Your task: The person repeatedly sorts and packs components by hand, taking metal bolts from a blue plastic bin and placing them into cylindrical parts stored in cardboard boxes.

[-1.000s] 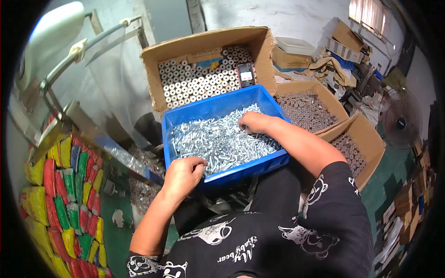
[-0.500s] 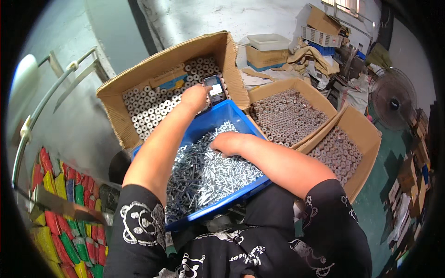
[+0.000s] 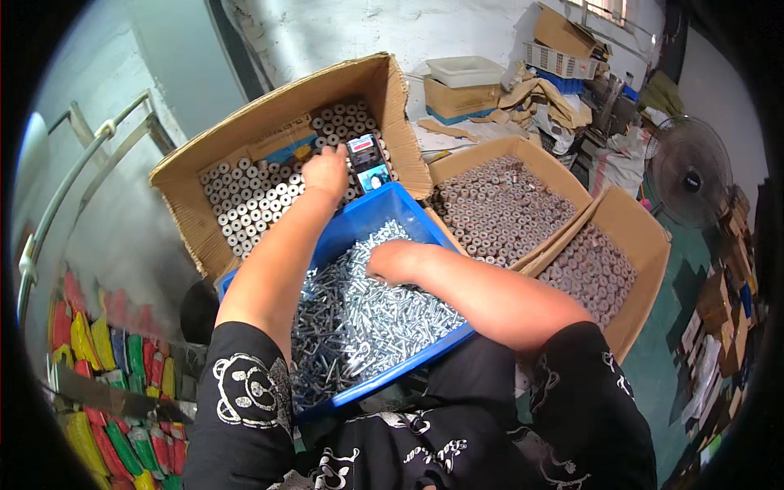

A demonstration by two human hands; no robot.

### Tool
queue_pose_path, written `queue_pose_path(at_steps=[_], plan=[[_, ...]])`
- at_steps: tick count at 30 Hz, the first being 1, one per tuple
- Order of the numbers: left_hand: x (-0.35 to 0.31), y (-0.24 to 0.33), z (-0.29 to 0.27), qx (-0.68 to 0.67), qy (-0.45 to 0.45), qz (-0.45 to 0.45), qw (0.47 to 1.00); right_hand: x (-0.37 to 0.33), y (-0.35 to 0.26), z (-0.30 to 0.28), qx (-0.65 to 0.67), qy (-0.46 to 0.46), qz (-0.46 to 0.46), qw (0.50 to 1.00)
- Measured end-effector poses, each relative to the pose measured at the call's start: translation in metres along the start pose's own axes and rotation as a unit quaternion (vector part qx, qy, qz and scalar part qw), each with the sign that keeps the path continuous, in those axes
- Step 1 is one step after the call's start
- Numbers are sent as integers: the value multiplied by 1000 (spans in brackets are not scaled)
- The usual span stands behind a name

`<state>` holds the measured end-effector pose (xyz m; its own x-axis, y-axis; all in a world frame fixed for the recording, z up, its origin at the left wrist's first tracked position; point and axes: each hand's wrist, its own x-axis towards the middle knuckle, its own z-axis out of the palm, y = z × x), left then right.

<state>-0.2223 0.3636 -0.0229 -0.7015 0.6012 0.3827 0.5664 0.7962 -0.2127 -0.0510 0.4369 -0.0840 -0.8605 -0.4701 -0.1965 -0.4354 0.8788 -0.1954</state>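
Observation:
My left hand point(image 3: 327, 173) is over a cardboard box point(image 3: 184, 200) of round pale parts with centre holes point(image 3: 265, 204). Its fingers are curled close beside a phone point(image 3: 368, 163), and whatever they may hold is hidden. The phone leans upright among the round parts, behind the far rim of a blue plastic tub point(image 3: 384, 374), its screen lit. Inside the tub lies a heap of small shiny metal pins or screws point(image 3: 384, 314). My right hand point(image 3: 396, 262) rests on that heap with bent fingers, the tips out of sight.
Right of the tub stand two cardboard boxes point(image 3: 563, 175) point(image 3: 649, 261) of brownish round parts. Beyond them is a standing fan point(image 3: 691, 175). Colourful bundles point(image 3: 106, 343) lie at the lower left, below a curved metal rail point(image 3: 61, 192). A pale tray point(image 3: 465, 72) sits on a carton at the back.
My left hand has moved left off the phone's screen, and the picture on the screen has changed. My right hand stays at the heap of metal pieces. The view has shifted slightly.

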Motion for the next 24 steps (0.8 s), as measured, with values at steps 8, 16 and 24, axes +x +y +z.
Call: queue_pose_path(at_steps=[8,16,24], plan=[[-62,21,-68,-135,-18,-55,989,2,3,-4,-41,2,-29,999],[-192,11,-154,-249,-30,23,968,-12,2,-10,-25,20,58,998],[-338,-50,-172,-321,-61,18,945,-18,2,13,-42,87,50,994]])
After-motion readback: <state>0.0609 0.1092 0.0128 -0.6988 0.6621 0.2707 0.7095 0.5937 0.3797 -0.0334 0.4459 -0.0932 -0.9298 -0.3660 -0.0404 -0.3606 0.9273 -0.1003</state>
